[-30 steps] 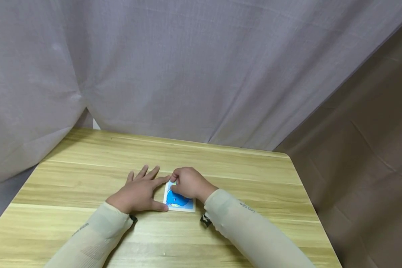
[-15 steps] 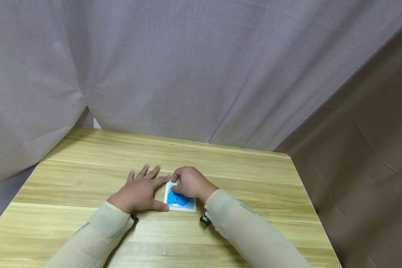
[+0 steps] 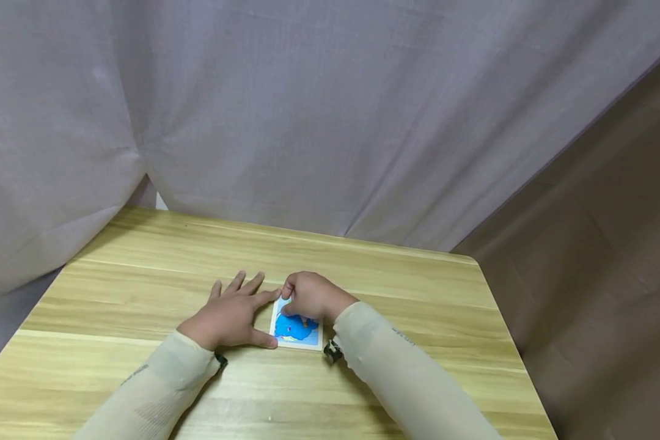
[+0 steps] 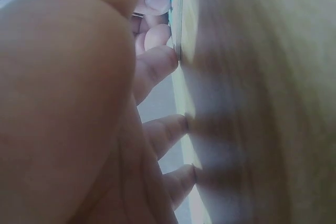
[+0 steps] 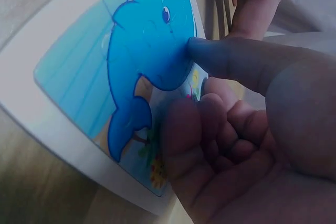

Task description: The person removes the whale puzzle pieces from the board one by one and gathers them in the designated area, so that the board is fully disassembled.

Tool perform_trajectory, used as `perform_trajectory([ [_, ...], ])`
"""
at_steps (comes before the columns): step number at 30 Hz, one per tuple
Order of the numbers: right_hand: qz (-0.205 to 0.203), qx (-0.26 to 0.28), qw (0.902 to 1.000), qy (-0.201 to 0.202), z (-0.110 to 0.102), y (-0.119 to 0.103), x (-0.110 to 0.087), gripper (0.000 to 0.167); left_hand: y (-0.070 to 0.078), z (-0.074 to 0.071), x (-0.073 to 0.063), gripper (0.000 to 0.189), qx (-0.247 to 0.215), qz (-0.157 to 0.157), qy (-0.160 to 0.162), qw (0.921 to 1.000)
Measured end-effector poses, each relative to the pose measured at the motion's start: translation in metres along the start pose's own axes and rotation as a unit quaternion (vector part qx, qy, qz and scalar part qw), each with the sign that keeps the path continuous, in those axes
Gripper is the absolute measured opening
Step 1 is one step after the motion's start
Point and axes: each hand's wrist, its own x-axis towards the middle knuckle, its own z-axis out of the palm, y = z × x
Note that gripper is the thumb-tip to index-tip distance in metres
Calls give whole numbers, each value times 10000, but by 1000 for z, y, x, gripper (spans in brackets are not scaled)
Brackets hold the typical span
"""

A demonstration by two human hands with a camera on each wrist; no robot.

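1. Flat rectangular puzzle board with a white border and a blue whale-like picture (image 3: 297, 330): lying on the light wood-grain table (image 3: 396, 275), near the middle, between both hands.
2. Left hand (image 3: 228, 318): fingers straight and spread wide, no grasp. Thumb and index tips touch the board's left edge at its near and far corners; the other fingertips sit on the table.
3. Right hand (image 3: 315, 299): over the board's far right part, fingers bent. Thumb tip on the blue figure, index tip close to the picture, gap between them. Can't tell if it pinches a piece.
4. Cream sleeves (image 3: 407, 373) on both arms, small dark object (image 3: 332, 351) by the right cuff.
5. Behind: grey fabric curtain (image 3: 286, 122); brown drape (image 3: 610, 232) to the right.
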Motion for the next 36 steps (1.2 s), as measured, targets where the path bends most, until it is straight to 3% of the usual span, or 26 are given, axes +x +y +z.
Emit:
perform_trajectory([
  [11,-109,-27,9999,-4,1,3,2,23,1,-1,-1,107,-41,30,-35,10000],
  [18,-404,-519,9973,335,5,4,0,24,-1,1,0,106,-54,48,-21,10000],
  [25,-594,-445,9957,546,11,7,-2,29,-2,0,0,109,7,21,-49,10000],
  [36,-1019,-916,9883,674,20,11,-13,17,0,0,-1,106,-72,56,-92,9999],
])
